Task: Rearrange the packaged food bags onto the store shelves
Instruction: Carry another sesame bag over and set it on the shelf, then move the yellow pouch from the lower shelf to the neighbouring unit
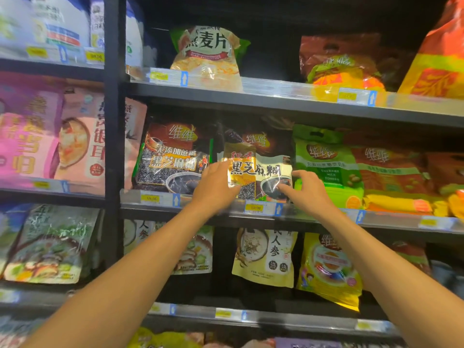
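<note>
A dark brown and gold bag of black sesame paste (258, 169) stands upright on the middle shelf (313, 217), between a similar dark bag (173, 159) on its left and a green soy milk powder bag (324, 167) on its right. My left hand (213, 184) grips its left edge. My right hand (306, 189) holds its lower right corner, fingers spread across the front.
Oat and orange bags (208, 54) stand on the shelf above. Yellow and cream bags (266, 257) stand on the shelf below. A black upright post (114, 121) separates a left bay filled with pink and white bags. Price tags line each shelf edge.
</note>
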Demonstrator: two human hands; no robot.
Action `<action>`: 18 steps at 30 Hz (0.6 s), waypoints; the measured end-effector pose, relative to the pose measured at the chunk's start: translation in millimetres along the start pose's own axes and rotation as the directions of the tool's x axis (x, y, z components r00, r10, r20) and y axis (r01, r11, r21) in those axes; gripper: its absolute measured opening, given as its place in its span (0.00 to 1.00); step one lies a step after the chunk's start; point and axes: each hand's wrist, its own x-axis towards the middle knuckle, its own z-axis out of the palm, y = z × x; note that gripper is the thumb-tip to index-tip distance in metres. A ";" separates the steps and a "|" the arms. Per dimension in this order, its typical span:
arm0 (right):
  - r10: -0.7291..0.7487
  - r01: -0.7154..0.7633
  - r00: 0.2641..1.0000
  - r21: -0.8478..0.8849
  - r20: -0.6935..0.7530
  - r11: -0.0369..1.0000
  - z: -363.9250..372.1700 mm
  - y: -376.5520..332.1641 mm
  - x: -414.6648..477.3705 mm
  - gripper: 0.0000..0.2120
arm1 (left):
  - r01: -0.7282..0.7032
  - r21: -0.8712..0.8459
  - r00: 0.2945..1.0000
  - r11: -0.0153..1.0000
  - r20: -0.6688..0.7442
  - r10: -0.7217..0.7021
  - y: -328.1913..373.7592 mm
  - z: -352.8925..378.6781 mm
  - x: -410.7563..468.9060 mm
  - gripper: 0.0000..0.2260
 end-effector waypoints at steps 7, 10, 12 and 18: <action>-0.119 0.116 0.990 -0.053 -0.078 0.992 -3.6 -1.7 -67.5 0.23 | -0.136 0.118 0.988 0.984 -0.053 0.143 -9.0 4.3 -67.5 0.31; -0.163 0.159 0.982 -0.046 -0.100 0.986 -4.6 -4.8 -101.1 0.20 | -0.179 0.128 0.980 0.975 -0.067 0.189 -15.8 3.4 -100.6 0.30; -0.187 0.183 0.977 -0.045 -0.099 0.982 -4.2 -6.1 -123.8 0.19 | -0.197 0.136 0.975 0.971 -0.077 0.208 -23.1 5.1 -122.9 0.28; -0.185 0.184 0.982 -0.033 -0.041 0.982 13.1 9.1 -181.4 0.19 | -0.176 0.112 0.983 0.978 -0.034 0.181 -44.4 20.0 -183.3 0.25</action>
